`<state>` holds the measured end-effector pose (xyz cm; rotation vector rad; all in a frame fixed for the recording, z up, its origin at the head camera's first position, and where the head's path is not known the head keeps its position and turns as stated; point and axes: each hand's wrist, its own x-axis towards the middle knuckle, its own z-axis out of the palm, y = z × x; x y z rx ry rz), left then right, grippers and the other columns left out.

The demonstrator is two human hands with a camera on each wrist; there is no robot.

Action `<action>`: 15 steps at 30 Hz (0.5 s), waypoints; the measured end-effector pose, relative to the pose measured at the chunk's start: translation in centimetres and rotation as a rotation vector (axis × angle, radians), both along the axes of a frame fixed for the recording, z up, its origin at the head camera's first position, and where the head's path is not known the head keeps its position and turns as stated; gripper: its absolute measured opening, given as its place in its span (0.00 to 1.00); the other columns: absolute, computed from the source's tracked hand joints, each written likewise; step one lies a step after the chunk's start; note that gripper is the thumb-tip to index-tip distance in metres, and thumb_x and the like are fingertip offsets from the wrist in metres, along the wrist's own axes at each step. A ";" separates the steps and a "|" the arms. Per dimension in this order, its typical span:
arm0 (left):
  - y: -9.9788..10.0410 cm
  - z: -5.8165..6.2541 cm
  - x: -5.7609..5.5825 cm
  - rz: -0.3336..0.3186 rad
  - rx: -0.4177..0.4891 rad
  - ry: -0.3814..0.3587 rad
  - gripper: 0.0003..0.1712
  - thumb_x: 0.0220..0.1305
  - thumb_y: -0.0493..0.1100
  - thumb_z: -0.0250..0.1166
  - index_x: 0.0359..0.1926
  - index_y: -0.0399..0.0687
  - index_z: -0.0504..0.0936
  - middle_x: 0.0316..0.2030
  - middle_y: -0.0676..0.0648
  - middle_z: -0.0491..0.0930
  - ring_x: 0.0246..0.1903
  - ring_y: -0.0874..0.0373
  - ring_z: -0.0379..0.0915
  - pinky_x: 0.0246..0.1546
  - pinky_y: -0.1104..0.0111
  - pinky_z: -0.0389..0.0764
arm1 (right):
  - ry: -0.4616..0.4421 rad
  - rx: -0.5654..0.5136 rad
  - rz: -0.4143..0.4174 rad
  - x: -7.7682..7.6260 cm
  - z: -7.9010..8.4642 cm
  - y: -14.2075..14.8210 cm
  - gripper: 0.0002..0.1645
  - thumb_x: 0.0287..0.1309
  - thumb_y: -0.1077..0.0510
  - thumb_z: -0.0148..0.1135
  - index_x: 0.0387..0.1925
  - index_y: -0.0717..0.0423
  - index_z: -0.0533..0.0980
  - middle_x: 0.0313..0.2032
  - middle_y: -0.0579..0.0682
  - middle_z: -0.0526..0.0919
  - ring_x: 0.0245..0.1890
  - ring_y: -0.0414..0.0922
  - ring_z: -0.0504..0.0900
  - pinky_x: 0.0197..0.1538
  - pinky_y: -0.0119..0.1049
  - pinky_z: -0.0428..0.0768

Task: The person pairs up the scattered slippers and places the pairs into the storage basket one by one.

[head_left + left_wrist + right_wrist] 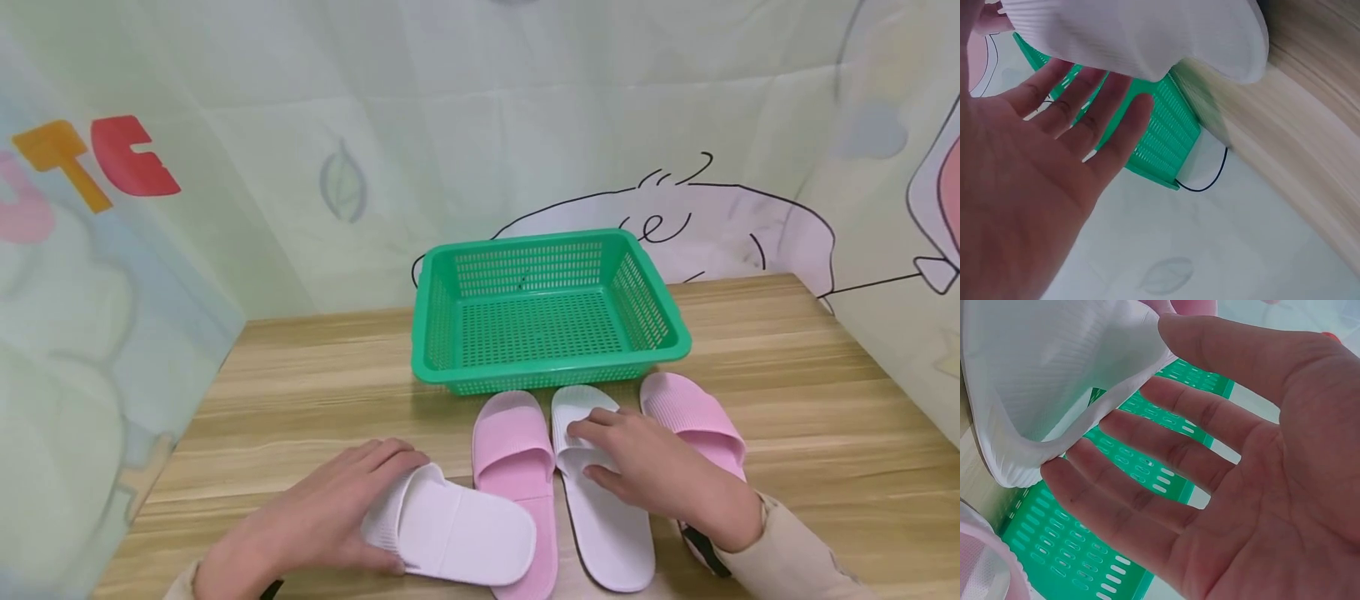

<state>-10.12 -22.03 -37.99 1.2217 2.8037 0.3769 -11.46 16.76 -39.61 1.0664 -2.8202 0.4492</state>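
Observation:
My left hand (330,508) spans the strap end of a white slipper (472,533), fingers along one side and thumb on the other. That slipper lies crosswise, its heel overlapping a pink slipper (513,429). Further right, my right hand (652,458) reaches over a second white slipper (611,533), which points toward the basket. In the right wrist view its fairly straight fingers (1172,453) touch the rim of the strap (1094,419). Another pink slipper (686,408) lies right of this hand, partly hidden under the forearm.
A green perforated basket (551,367) stands behind the slippers, near the back edge of the wooden table (322,375). Printed cloth (285,167) hangs behind the table and along both sides.

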 end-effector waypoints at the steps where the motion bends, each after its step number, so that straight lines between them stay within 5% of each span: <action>1: 0.1 0.0 0.0 0.008 0.000 -0.007 0.52 0.43 0.70 0.83 0.67 0.56 0.75 0.59 0.60 0.75 0.57 0.60 0.73 0.59 0.54 0.81 | 0.000 0.000 0.001 0.0 0.0 0.0 0.26 0.55 0.59 0.80 0.55 0.52 0.83 0.45 0.47 0.85 0.40 0.51 0.85 0.45 0.47 0.85; 9: 0.4 -0.8 0.1 0.052 0.022 -0.021 0.53 0.42 0.77 0.80 0.61 0.52 0.76 0.53 0.60 0.74 0.51 0.64 0.70 0.51 0.63 0.82 | -0.021 -0.010 0.009 -0.1 0.1 -0.1 0.26 0.56 0.59 0.79 0.56 0.53 0.82 0.45 0.48 0.85 0.41 0.51 0.86 0.46 0.47 0.85; 15: 1.3 -1.7 0.6 0.059 -0.027 0.043 0.53 0.39 0.78 0.80 0.58 0.52 0.76 0.51 0.59 0.73 0.51 0.62 0.69 0.52 0.59 0.81 | 0.025 -0.004 -0.020 0.0 0.1 -0.1 0.24 0.56 0.59 0.79 0.55 0.53 0.83 0.44 0.47 0.84 0.39 0.51 0.85 0.44 0.47 0.85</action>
